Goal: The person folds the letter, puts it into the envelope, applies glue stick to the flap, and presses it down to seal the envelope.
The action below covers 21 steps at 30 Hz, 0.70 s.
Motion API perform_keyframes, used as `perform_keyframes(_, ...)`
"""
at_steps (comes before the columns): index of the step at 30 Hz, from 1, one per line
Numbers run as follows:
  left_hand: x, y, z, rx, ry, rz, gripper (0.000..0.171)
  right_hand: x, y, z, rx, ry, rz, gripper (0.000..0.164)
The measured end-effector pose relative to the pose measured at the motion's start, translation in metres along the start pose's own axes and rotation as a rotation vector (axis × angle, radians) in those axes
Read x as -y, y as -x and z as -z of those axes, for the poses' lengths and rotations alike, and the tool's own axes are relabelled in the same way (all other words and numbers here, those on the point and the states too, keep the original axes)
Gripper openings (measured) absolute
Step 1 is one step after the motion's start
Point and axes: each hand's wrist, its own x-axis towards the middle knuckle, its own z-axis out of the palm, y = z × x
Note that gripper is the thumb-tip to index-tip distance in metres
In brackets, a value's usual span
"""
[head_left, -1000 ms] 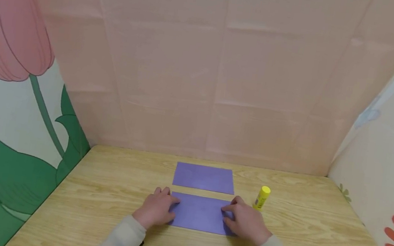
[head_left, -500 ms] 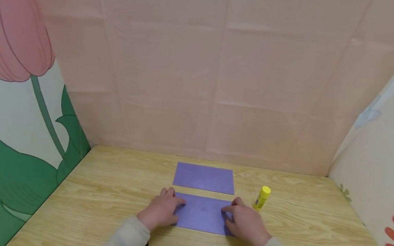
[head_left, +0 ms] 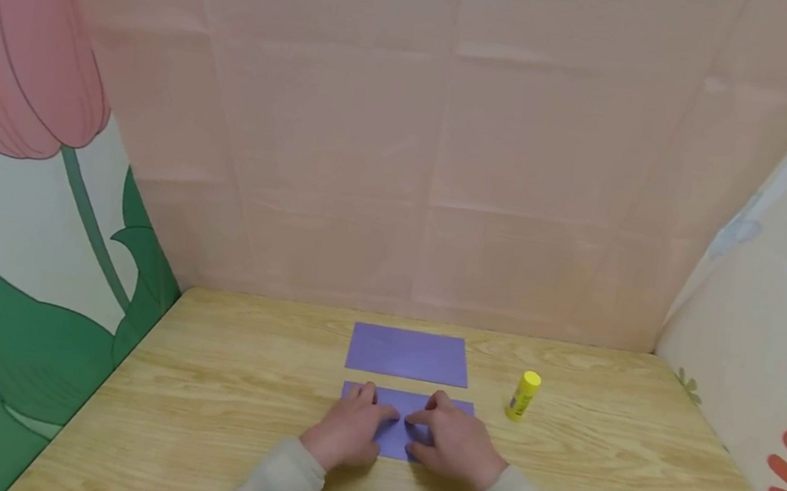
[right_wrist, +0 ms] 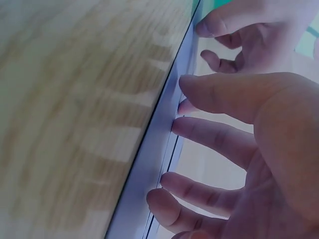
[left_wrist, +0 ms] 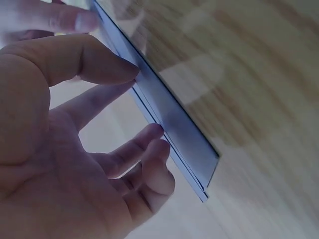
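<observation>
A purple rectangular sheet [head_left: 394, 439] lies flat on the table near the front. My left hand [head_left: 347, 428] rests its fingertips on it just left of the middle, covering part of that side. My right hand [head_left: 455, 441] touches it just right of the middle, with the two index fingers almost meeting. In the left wrist view, the thumb and fingertips of the left hand [left_wrist: 75, 134] are spread along the sheet [left_wrist: 174, 119]. The right wrist view has the fingers of the right hand [right_wrist: 229, 144] reaching down to it, nothing gripped.
A second purple sheet [head_left: 408, 354] lies just beyond the first, with a narrow strip of wood between them. To the right a yellow glue stick [head_left: 523, 395] stands upright on the wooden table [head_left: 232, 374]. A pinkish cover [head_left: 436, 159] hangs behind the table.
Both hands have slid inward over the near sheet from its side edges, left hand rightward and right hand leftward. The sheets and glue stick have stayed put.
</observation>
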Motion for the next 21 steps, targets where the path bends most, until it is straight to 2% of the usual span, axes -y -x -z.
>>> perform_keyframes(8, 0.011, 0.004, 0.010, 0.002, 0.028, 0.078, 0.053, -0.011, 0.004, 0.005, -0.008, 0.040, -0.074, 0.030)
perform_keyframes(14, 0.026, 0.010, 0.017, 0.008, 0.072, 0.096, 0.051, -0.024, 0.012, 0.012, -0.004, 0.040, -0.118, 0.031)
perform_keyframes(21, 0.037, 0.014, 0.019, 0.008, 0.090, 0.112, 0.055, -0.035, 0.018, 0.014, -0.014, 0.090, -0.162, 0.037)
